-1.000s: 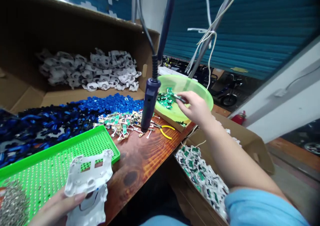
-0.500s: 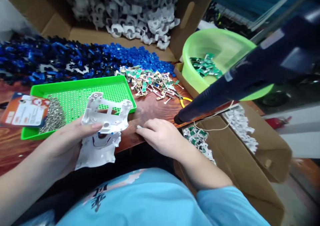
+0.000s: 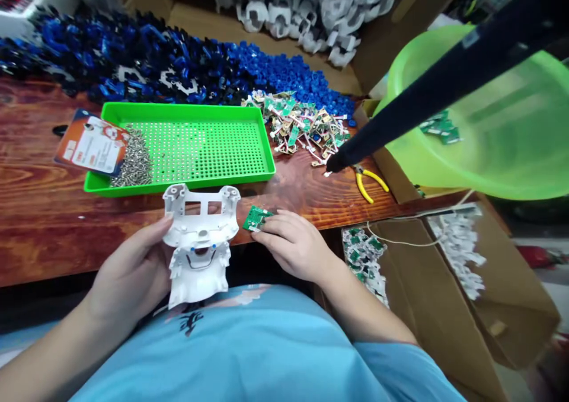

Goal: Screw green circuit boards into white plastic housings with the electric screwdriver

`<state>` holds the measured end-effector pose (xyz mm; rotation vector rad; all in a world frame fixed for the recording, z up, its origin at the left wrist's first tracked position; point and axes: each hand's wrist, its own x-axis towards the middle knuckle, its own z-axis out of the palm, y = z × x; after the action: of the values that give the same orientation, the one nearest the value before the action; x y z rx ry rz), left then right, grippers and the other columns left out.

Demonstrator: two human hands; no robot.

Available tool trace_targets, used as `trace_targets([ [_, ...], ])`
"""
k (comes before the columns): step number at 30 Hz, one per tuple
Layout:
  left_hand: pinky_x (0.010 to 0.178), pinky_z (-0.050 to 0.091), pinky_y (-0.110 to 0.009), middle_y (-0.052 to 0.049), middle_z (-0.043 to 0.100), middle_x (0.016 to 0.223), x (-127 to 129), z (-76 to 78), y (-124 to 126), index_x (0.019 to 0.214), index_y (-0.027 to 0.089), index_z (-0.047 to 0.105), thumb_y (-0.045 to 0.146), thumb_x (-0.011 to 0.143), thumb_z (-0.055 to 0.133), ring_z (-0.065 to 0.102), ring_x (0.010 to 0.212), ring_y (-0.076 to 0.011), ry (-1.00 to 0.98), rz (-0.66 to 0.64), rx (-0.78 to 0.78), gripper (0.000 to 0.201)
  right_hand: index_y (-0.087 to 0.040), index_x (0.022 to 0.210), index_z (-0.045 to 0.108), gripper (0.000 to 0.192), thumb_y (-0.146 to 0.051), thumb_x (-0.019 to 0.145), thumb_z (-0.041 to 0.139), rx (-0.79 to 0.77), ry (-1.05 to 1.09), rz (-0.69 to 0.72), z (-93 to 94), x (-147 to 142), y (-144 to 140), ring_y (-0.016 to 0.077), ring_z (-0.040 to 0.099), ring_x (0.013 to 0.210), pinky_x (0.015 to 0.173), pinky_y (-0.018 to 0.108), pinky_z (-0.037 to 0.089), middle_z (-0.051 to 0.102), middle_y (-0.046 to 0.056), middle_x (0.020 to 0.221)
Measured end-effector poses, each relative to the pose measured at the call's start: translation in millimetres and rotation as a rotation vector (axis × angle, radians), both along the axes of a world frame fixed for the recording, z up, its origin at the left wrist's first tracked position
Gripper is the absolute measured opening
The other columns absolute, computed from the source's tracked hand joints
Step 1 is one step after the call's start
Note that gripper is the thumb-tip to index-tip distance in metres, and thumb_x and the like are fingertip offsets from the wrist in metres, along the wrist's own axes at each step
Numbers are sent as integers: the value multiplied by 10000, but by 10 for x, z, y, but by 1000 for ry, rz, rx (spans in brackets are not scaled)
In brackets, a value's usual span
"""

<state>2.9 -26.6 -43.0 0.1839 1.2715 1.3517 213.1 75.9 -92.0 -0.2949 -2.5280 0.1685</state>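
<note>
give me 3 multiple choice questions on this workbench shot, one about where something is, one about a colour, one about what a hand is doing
1. Where do the screws lie?
A. at the left end of the green tray
B. in the green basin
C. in the box of white parts

2. What colour are the plier handles?
A. red
B. yellow
C. blue

3. What is the right hand doing?
A. resting flat and empty
B. gripping the pliers
C. pinching a small green circuit board

Answers:
1 A: the screws are heaped at the left end of the green tray.
2 B: the pliers on the wooden table have yellow handles.
3 C: the right hand holds the circuit board at its fingertips, beside the white plastic frame in the left hand.
</note>
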Motion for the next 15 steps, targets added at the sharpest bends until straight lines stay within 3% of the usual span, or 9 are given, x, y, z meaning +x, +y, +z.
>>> trace_targets([
  [3, 899, 577, -501, -71, 785, 990, -16, -98, 32, 1116, 174, 712, 337, 793, 574, 635, 1146, -371, -176, 14, -18, 387, -144, 1069, 644, 242, -70, 857, 553, -68, 70, -91, -23, 52, -41, 172, 653, 869, 787, 324, 557, 728, 61, 948],
  [7, 954, 517, -560, -126, 768, 1052, -38, -190, 62, 1143, 112, 681, 350, 815, 565, 652, 1109, -388, -200, -71, 3, 421, -162, 1102, 620, 339, -8, 800, 616, -152, 302, -193, 67, 107, -111, 144, 671, 878, 806, 301, 543, 736, 66, 969],
  [10, 1015, 470, -548, -114, 759, 1092, 16, -182, 82, 1186, 113, 652, 343, 854, 539, 634, 1151, -359, -226, -122, 60, 419, -166, 1106, 616, 362, 3, 787, 629, -202, 399, -110, 237, 35, -149, 125, 677, 923, 848, 284, 543, 739, 65, 989],
  [13, 1052, 453, -503, -72, 753, 1113, 119, -133, 95, 1230, 154, 625, 324, 903, 480, 594, 1218, -308, -255, -135, 121, 396, -141, 1075, 623, 276, -31, 823, 602, -196, 300, 47, 369, -118, -139, 128, 685, 949, 847, 273, 559, 746, 71, 1006],
  [15, 1049, 468, -472, -69, 757, 1087, 182, -106, 92, 1195, 152, 646, 341, 922, 447, 583, 1233, -289, -225, -159, 134, 387, -127, 1048, 638, 219, -56, 846, 587, -178, 214, 76, 392, -215, -115, 139, 691, 916, 826, 287, 566, 749, 67, 1011],
])
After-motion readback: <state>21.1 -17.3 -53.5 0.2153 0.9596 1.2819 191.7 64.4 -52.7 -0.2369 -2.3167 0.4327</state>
